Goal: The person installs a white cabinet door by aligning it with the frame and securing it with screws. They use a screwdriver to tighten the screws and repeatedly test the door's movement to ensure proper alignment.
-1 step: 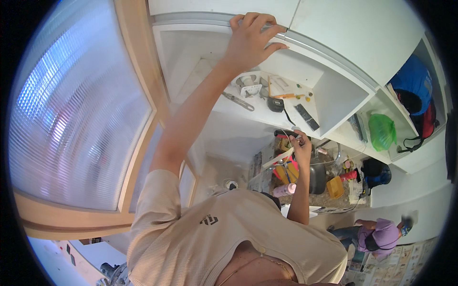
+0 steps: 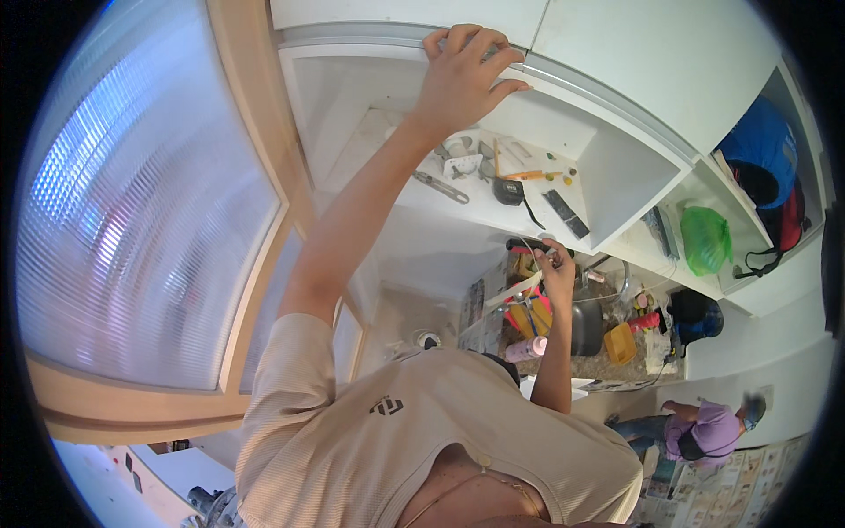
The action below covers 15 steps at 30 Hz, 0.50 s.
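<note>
My left hand reaches up to the metal edge profile below the white cabinet doors. Its fingers are apart and bent against the profile, with the thumb lower, near the shelf opening. Lower down, beneath the shelf, my right hand pinches a narrow pale strip, its fingers closed. Behind it lies a dark-handled tool, partly covered by the fingers. Inside the open white shelf are a tape measure, a utility knife, a black flat bar and an orange pencil-like stick.
A framed ribbed-glass door stands close on my left. Below the shelf, a cluttered counter holds a pink bottle, a yellow container and tools. A green bag and blue bag sit right. Another person stands lower right.
The other person at the lower right has shifted slightly. My view has moved a touch; both my hands stay where they were.
</note>
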Motion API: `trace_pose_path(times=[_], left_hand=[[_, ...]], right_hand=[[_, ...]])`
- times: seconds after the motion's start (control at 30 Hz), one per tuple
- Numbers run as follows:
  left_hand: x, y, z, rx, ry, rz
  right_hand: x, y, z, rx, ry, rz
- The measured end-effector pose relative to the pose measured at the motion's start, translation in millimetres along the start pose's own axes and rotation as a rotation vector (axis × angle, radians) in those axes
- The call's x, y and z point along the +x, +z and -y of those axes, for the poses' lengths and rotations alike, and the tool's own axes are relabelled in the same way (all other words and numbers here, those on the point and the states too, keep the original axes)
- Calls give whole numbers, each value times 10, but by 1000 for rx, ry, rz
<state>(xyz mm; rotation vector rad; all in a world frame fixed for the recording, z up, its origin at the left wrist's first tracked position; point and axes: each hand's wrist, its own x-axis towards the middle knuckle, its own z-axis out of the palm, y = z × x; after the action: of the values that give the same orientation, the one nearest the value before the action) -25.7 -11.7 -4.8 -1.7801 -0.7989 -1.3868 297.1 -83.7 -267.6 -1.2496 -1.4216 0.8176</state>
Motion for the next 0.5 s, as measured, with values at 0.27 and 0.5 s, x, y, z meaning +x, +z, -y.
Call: trace_pose_path(times=[0.27,0.5], left_hand=[[13,129,-10,16,15,-35],[16,148,-34,-67,-33,-26]], right_hand=[[-127,-26,-101,5,-38,-43],[-241,-90,-273,-72,82,-30]])
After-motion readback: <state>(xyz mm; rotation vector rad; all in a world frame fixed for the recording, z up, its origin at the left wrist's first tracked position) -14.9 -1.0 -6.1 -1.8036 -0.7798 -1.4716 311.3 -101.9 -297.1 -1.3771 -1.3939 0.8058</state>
